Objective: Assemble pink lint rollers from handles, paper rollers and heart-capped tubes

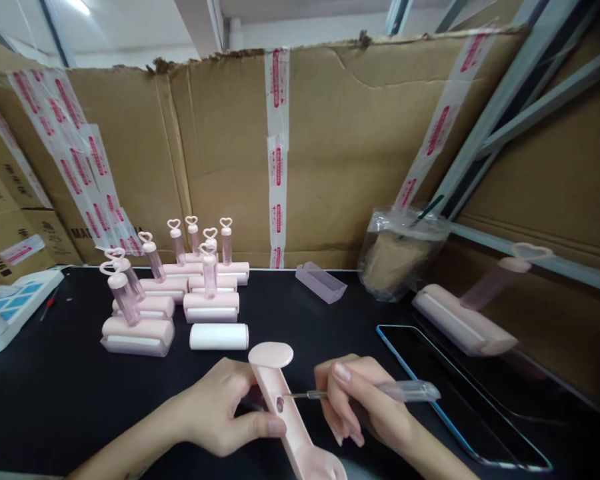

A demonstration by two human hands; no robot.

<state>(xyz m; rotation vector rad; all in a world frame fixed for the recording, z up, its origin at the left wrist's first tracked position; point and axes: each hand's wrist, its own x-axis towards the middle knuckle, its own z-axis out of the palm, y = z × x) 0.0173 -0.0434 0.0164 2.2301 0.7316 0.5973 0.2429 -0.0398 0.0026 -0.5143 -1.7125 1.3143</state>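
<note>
My left hand (230,407) is closed around a pink lint roller body (295,430), its thumb pressed on the near side. The body's hollow inside faces up, with a small dark hole partway along it. Between the fingers of my right hand (363,400) is a thin screwdriver (417,391) with a clear handle. Its metal shaft points left, and the tip is at or just over the hole; contact is hard to tell. Beyond the body lies a white sticky-paper roll (219,337) on the black table.
Several assembled pink lint rollers (211,308) stand at the left back, and one more (465,320) on the right. A phone (460,393) lies beside my right hand. Farther back are a clear cover (321,282) and a bagged cup (400,257). Cardboard (220,153) walls the table.
</note>
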